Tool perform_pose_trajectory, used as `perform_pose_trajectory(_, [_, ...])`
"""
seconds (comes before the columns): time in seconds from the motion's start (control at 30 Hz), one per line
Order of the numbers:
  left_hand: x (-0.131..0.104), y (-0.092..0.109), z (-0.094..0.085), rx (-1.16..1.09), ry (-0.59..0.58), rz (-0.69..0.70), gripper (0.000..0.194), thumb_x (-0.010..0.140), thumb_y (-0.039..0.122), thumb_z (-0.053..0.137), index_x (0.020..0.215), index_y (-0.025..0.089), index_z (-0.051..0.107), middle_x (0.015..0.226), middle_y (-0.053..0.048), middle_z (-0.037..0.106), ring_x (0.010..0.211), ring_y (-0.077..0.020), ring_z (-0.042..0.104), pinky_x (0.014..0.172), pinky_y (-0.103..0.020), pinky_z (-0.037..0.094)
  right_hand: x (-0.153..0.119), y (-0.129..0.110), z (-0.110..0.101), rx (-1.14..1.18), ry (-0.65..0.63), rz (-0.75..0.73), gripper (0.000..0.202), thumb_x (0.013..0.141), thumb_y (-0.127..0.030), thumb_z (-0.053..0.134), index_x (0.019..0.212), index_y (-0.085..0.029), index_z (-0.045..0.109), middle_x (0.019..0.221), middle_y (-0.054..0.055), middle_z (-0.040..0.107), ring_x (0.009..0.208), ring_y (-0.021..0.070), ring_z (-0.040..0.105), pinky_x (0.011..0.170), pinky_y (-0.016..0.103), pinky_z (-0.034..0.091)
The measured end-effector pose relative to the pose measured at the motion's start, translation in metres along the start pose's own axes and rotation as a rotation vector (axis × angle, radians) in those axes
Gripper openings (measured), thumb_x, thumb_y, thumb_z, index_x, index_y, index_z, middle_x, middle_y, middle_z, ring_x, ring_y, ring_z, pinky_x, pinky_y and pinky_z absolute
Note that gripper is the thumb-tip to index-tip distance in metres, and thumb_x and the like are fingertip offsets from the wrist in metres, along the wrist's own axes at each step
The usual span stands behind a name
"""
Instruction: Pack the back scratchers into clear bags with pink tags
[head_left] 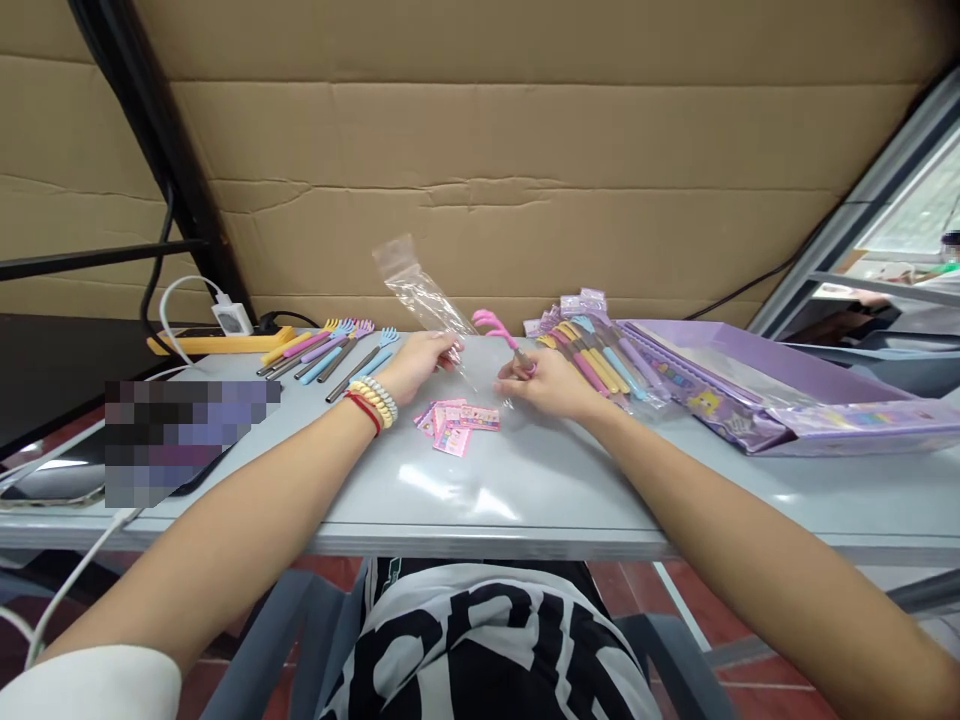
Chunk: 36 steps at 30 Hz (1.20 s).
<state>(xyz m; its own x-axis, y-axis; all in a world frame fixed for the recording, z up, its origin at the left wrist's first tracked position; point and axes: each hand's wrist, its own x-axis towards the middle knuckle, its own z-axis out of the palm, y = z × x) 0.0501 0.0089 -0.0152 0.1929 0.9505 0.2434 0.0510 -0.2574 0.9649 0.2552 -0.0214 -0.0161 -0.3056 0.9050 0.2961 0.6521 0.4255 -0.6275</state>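
My left hand (425, 366) pinches a clear plastic bag (424, 295), whose whitish end sticks up to the upper left. The bag's lower end reaches down toward my right hand (541, 382). In my right hand's closed fingers is a pink back scratcher (491, 322) with a curved claw head pointing up and left; part of it is hidden by the hand. Small pink printed cards (457, 425) lie in a loose pile on the table between and below my hands. Left of my left hand lie several claw-headed back scratchers (330, 350) in yellow, pink, purple and blue.
Bagged back scratchers (600, 360) are stacked just beyond my right hand. A purple printed box (720, 350) stands to the right on the grey table (480, 500). At left are a blurred-out device (180, 440), a white charger (232, 318) and a yellow power strip (225, 342). Cardboard (487, 150) backs the table.
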Motion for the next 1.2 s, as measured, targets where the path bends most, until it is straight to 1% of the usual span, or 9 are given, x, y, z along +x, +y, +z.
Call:
perform_pose_trajectory(0.07, [0.003, 0.0, -0.007, -0.062, 0.061, -0.012, 0.023, 0.078, 0.035, 0.057, 0.065, 0.016, 0.055, 0.063, 0.0, 0.057, 0.055, -0.0098, 0.053, 0.057, -0.024, 0.038, 0.0, 0.002, -0.008, 0.177, -0.058, 0.031, 0.042, 0.064, -0.032, 0.067, 0.058, -0.02, 0.027, 0.059, -0.002, 0.05, 0.057, 0.011, 0.05, 0.056, 0.024, 0.037])
perform_pose_trajectory(0.17, [0.004, 0.002, -0.011, -0.121, 0.062, -0.033, 0.025, 0.074, 0.04, 0.061, 0.068, 0.017, 0.054, 0.064, 0.001, 0.056, 0.055, -0.0099, 0.054, 0.056, -0.024, 0.037, -0.001, 0.002, -0.016, 0.303, -0.062, 0.065, 0.043, 0.064, -0.027, 0.067, 0.06, -0.021, 0.025, 0.057, -0.003, 0.048, 0.052, 0.0103, 0.05, 0.048, 0.022, 0.034])
perform_pose_trajectory(0.3, [-0.003, 0.003, -0.001, -0.054, -0.108, -0.043, 0.023, 0.07, 0.038, 0.067, 0.072, 0.015, 0.061, 0.073, -0.002, 0.06, 0.063, -0.0104, 0.054, 0.06, -0.025, 0.039, -0.002, -0.002, -0.013, 0.346, -0.046, 0.02, 0.043, 0.066, -0.029, 0.066, 0.06, -0.021, 0.024, 0.057, -0.003, 0.046, 0.053, 0.0104, 0.05, 0.047, 0.022, 0.032])
perform_pose_trajectory(0.4, [-0.008, 0.001, 0.009, 0.033, -0.203, -0.055, 0.022, 0.068, 0.035, 0.068, 0.064, 0.015, 0.061, 0.064, -0.002, 0.058, 0.06, -0.0112, 0.052, 0.059, -0.026, 0.039, -0.001, -0.002, -0.005, 0.233, -0.052, -0.038, 0.04, 0.07, -0.034, 0.062, 0.058, -0.021, 0.026, 0.052, -0.005, 0.04, 0.052, 0.0099, 0.046, 0.052, 0.023, 0.033])
perform_pose_trajectory(0.53, [-0.005, -0.004, 0.006, 0.077, -0.097, -0.029, 0.025, 0.065, 0.034, 0.069, 0.055, 0.015, 0.056, 0.053, 0.001, 0.051, 0.051, -0.0094, 0.045, 0.052, -0.026, 0.035, 0.001, -0.001, -0.003, -0.196, 0.053, -0.063, 0.039, 0.076, -0.048, 0.057, 0.058, -0.02, 0.036, 0.053, -0.002, 0.043, 0.053, 0.0114, 0.04, 0.053, 0.025, 0.025])
perform_pose_trajectory(0.63, [0.0, -0.005, -0.006, 0.044, 0.019, -0.021, 0.025, 0.063, 0.033, 0.071, 0.056, 0.015, 0.055, 0.054, 0.002, 0.051, 0.051, -0.0087, 0.045, 0.051, -0.025, 0.035, 0.003, 0.002, -0.009, -0.415, 0.092, -0.009, 0.046, 0.072, -0.063, 0.057, 0.063, -0.021, 0.044, 0.057, 0.0, 0.05, 0.056, 0.0136, 0.042, 0.053, 0.026, 0.022])
perform_pose_trajectory(0.73, [0.003, -0.004, -0.015, 0.033, 0.125, -0.026, 0.027, 0.062, 0.035, 0.074, 0.06, 0.014, 0.058, 0.058, 0.001, 0.055, 0.054, -0.0091, 0.049, 0.052, -0.024, 0.036, 0.003, 0.006, -0.018, -0.436, 0.032, 0.061, 0.051, 0.071, -0.071, 0.053, 0.066, -0.02, 0.047, 0.062, 0.003, 0.055, 0.056, 0.0145, 0.045, 0.052, 0.026, 0.022])
perform_pose_trajectory(0.87, [0.004, -0.001, -0.014, -0.091, 0.221, 0.006, 0.03, 0.062, 0.035, 0.076, 0.061, 0.014, 0.055, 0.058, 0.002, 0.055, 0.052, -0.008, 0.051, 0.057, -0.025, 0.042, 0.001, 0.009, -0.028, -0.457, 0.029, 0.086, 0.057, 0.08, -0.073, 0.037, 0.065, -0.019, 0.05, 0.066, 0.006, 0.058, 0.059, 0.0158, 0.047, 0.053, 0.027, 0.024])
perform_pose_trajectory(1.2, [-0.005, 0.006, 0.004, -0.294, 0.222, 0.122, 0.031, 0.064, 0.038, 0.076, 0.069, 0.014, 0.057, 0.064, 0.001, 0.063, 0.058, -0.0095, 0.059, 0.064, -0.026, 0.051, 0.001, 0.01, -0.026, -0.348, 0.085, 0.099, 0.062, 0.084, -0.073, 0.024, 0.052, -0.02, 0.029, 0.05, 0.0, 0.036, 0.048, 0.0118, 0.034, 0.05, 0.028, 0.02])
